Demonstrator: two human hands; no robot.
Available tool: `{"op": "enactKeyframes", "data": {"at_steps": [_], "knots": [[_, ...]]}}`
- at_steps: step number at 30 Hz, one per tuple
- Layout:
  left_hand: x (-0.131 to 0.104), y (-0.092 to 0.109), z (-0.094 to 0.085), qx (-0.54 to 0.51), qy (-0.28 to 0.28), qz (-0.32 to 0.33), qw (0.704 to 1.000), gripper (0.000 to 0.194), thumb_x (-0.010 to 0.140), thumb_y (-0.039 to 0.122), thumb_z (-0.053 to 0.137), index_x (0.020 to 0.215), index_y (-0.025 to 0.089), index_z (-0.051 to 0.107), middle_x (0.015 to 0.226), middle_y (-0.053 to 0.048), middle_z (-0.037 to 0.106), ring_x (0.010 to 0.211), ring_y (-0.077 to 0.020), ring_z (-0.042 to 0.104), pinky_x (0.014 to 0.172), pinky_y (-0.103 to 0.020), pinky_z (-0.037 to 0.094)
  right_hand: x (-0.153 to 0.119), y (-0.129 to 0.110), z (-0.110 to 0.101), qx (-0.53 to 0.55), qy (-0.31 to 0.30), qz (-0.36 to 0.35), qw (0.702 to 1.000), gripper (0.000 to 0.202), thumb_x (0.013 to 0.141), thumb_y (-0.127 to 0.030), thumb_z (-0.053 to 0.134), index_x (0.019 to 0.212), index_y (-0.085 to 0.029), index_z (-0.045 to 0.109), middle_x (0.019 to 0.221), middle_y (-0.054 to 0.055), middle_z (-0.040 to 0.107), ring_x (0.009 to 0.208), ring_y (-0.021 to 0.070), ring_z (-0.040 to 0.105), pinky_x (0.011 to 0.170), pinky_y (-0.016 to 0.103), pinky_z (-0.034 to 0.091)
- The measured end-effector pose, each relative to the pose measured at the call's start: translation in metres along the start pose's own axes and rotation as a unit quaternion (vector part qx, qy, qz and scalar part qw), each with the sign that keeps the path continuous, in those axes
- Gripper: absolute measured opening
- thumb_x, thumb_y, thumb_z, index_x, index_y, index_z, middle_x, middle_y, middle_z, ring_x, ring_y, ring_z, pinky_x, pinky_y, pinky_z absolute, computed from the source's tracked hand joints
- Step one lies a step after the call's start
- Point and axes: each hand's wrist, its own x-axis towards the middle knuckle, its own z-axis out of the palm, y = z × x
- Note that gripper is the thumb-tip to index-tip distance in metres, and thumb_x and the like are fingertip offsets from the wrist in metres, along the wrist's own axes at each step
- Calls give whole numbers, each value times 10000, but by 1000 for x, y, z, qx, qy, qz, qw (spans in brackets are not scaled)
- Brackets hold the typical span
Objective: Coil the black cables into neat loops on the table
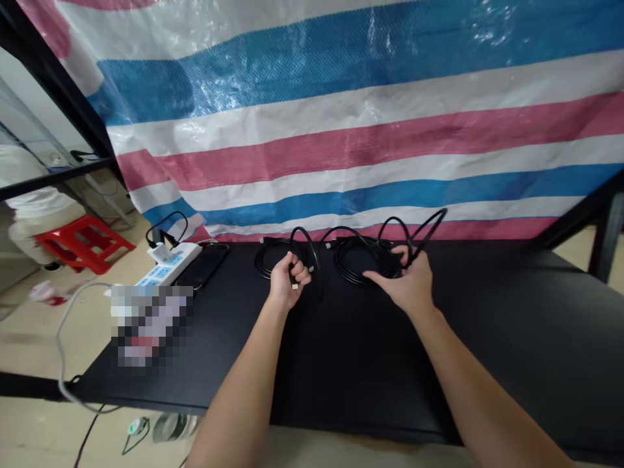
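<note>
My left hand point(288, 281) is closed, its fingers curled round one end of a black cable point(308, 240). A small light-coloured connector tip shows just below the fingers. My right hand point(413, 281) grips several loops of black cable point(433, 226) between thumb and fingers, and these loops rise above the table. Behind my left hand lies a coiled black cable point(263, 261), partly hidden by the hand. A second black coil point(345, 266) rests on the table just left of my right hand. Light connector ends show near the tops of both coils.
A black table point(341, 364) lies under the hands, with a striped plastic sheet point(341, 143) hanging behind it. At the left are a white power strip point(168, 265) with plugs, a dark phone point(203, 266) and a blurred-out patch. A red stool point(88, 244) stands beyond, beside a seated person.
</note>
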Motion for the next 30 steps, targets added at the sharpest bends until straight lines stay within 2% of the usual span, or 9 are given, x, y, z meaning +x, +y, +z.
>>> {"op": "enactKeyframes", "data": {"at_steps": [2, 4, 9, 12, 16, 21, 24, 27, 30], "knots": [[-1, -1, 3, 3, 0, 1, 1000, 357, 896, 265, 448, 563, 185, 347, 457, 82, 190, 362, -55, 204, 382, -178, 212, -3, -3, 4, -19, -2, -11, 1000, 363, 533, -361, 791, 615, -239, 459, 620, -34, 488, 570, 139, 470, 557, 291, 410], [0, -1, 4, 6, 16, 14, 1000, 381, 906, 259, 423, 542, 183, 341, 441, 83, 185, 351, -51, 190, 379, -180, 200, -2, -5, 5, 3, 1, 7, 1000, 366, 629, -379, 724, 548, -242, 394, 555, -33, 497, 522, 130, 471, 556, 292, 410], [4, -3, 4, 12, 66, 79, 995, 439, 880, 292, 487, 479, 187, 342, 403, 81, 216, 350, -58, 232, 397, -193, 255, 3, -8, 5, 212, 2, 130, 969, 436, 619, -582, 715, 592, -235, 453, 401, -90, 368, 370, 85, 332, 404, 244, 296], [6, -13, 4, 41, 60, 105, 992, 426, 812, 282, 596, 446, 181, 402, 406, 53, 337, 403, -77, 370, 469, -211, 353, 4, -13, 7, 338, -88, 175, 920, 506, 586, -684, 694, 583, -230, 471, 379, -104, 273, 355, 70, 255, 373, 226, 230], [5, -33, 8, 79, 21, 116, 990, 328, 632, 220, 760, 447, 155, 497, 543, 8, 533, 544, -95, 503, 563, -226, 392, -1, -23, 8, 416, -225, 204, 857, 641, 597, -784, 594, 465, -230, 301, 380, -68, 261, 382, 88, 265, 381, 246, 237], [6, -45, 11, 89, 73, 140, 983, 172, 627, 251, 763, 585, 151, 629, 557, 41, 508, 575, -85, 488, 577, -219, 348, -12, -29, 10, 469, -335, 213, 789, 723, 373, -901, 548, 480, -231, 297, 418, -36, 403, 400, 102, 311, 390, 255, 221], [7, -42, 9, 84, 112, 157, 978, 234, 678, 314, 734, 564, 158, 603, 498, 57, 431, 553, -86, 467, 570, -222, 331, -17, -29, 12, 475, -362, 225, 770, 722, 269, -775, 730, 515, -224, 332, 468, -30, 513, 413, 100, 376, 404, 238, 229], [6, -37, 7, 44, 141, 155, 977, 389, 707, 388, 709, 491, 166, 476, 570, 32, 503, 613, -96, 520, 595, -229, 348, -20, -30, 12, 431, -379, 255, 779, 614, 372, -490, 875, 540, -215, 353, 523, -18, 605, 423, 99, 443, 427, 227, 242], [7, -34, 7, -2, 161, 134, 978, 452, 731, 443, 676, 493, 170, 404, 645, 16, 554, 633, -99, 538, 601, -235, 367, -20, -30, 13, 438, -383, 259, 771, 572, 452, -498, 848, 557, -216, 362, 559, 14, 648, 440, 113, 479, 436, 233, 252]]}}
